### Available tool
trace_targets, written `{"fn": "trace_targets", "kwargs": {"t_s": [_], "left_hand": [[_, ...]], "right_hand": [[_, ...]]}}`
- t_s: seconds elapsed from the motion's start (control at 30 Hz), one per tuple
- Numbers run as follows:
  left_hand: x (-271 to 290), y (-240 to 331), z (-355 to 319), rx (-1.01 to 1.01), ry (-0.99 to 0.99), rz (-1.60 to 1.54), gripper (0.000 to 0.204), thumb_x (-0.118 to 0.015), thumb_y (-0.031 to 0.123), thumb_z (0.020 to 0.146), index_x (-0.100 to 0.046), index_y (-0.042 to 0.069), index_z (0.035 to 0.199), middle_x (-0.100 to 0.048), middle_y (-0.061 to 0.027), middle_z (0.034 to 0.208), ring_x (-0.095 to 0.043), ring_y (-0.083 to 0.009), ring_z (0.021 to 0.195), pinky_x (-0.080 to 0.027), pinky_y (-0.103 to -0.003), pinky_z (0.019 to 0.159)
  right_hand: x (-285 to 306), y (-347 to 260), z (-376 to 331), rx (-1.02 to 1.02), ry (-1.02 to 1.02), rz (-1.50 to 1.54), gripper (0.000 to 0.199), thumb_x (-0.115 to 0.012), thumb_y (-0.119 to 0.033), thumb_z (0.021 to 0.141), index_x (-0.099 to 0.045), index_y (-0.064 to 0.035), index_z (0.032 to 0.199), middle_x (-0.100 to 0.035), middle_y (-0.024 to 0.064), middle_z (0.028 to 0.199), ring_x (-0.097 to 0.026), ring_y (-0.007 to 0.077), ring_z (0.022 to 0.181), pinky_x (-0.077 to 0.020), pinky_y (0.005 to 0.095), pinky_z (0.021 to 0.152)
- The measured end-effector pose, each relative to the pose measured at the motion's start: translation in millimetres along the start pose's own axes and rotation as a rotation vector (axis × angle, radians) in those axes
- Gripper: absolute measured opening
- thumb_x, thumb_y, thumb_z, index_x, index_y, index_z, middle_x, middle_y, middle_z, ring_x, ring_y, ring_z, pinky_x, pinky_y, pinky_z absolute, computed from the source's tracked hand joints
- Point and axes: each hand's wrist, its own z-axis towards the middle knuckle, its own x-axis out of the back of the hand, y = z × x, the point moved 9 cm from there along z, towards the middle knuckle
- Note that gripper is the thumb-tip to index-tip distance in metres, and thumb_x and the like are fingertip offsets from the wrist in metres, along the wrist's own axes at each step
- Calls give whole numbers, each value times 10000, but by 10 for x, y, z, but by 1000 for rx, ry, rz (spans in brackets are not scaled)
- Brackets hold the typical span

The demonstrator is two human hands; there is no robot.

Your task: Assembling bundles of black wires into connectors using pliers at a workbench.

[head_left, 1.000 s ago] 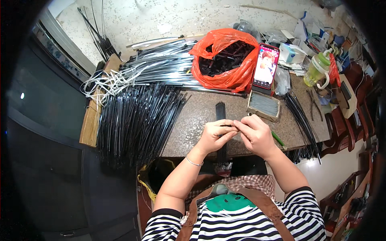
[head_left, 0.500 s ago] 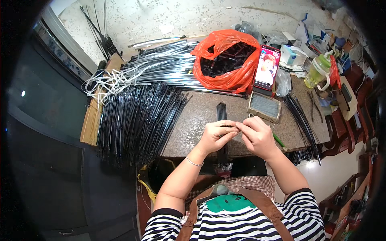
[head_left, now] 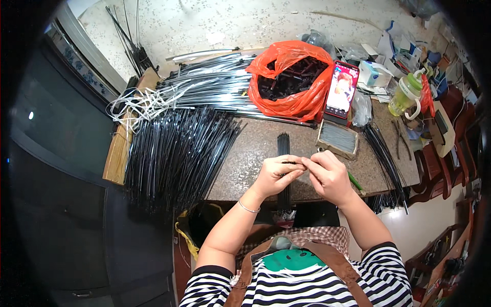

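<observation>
My left hand (head_left: 273, 176) and my right hand (head_left: 330, 174) meet fingertip to fingertip above the near part of the table. Both are closed in a pinch. A small dark piece shows a little between the left fingers; its kind is too small to tell. What the right fingertips grip is hidden. Beneath my left hand lies a narrow row of thin black rods (head_left: 283, 143), side by side and pointing away from me. Just beyond my right hand stands a small open box (head_left: 321, 141) of thin grey pins. A green stick-like thing (head_left: 356, 182) lies beside my right wrist.
Piles of black rods (head_left: 174, 153) and shiny strips (head_left: 215, 87) cover the table's left. An orange-red plastic bag (head_left: 266, 105) holds dark parts at the back. Right of it are a propped phone (head_left: 341, 89), a green bottle (head_left: 406, 94), more black rods (head_left: 381, 153) and clutter.
The view has shifted slightly. Both hands keep their pinch at nearly the same spot, and less of the dark piece shows between the left fingers.
</observation>
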Motion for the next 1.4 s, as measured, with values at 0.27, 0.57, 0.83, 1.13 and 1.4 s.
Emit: {"fn": "trace_targets", "kwargs": {"t_s": [0.27,0.57,0.83,1.13,1.4], "left_hand": [[-1,-47,-44,24,-3,3,79,-551,4,638,-579,-5,712,-561,-117,759,-550,-196,685,-433,-244,603],[-29,-78,-44,75,-102,-146,86,-538,-3,651,-571,-8,730,-556,-109,776,-543,-192,711,-429,-244,627],[8,-46,-76,108,-50,-101,83,-540,11,659,-566,-15,734,-554,-108,781,-543,-186,706,-428,-241,626],[59,-7,-100,83,-54,-84,91,-539,33,672,-568,-13,744,-552,-117,805,-542,-187,717,-427,-248,632],[15,-15,-81,70,-132,-94,117,-538,50,677,-588,21,779,-554,-104,822,-545,-180,718,-430,-245,643]], "right_hand": [[-23,-16,43,66,-69,-65,269,-537,4,557,-543,-24,824,-476,70,689,-463,205,589,-402,285,517],[-50,67,20,44,-82,118,327,-521,46,550,-551,-52,860,-480,64,706,-464,204,613,-402,260,541],[-20,-44,45,134,-111,51,315,-545,26,531,-554,-57,835,-485,60,701,-463,211,645,-396,284,565],[-144,75,1,-114,-110,291,292,-529,42,529,-536,-35,811,-486,78,737,-474,229,667,-400,293,587],[-89,193,65,-92,-132,431,293,-532,62,515,-533,-27,794,-476,83,748,-480,226,688,-409,281,584]]}}
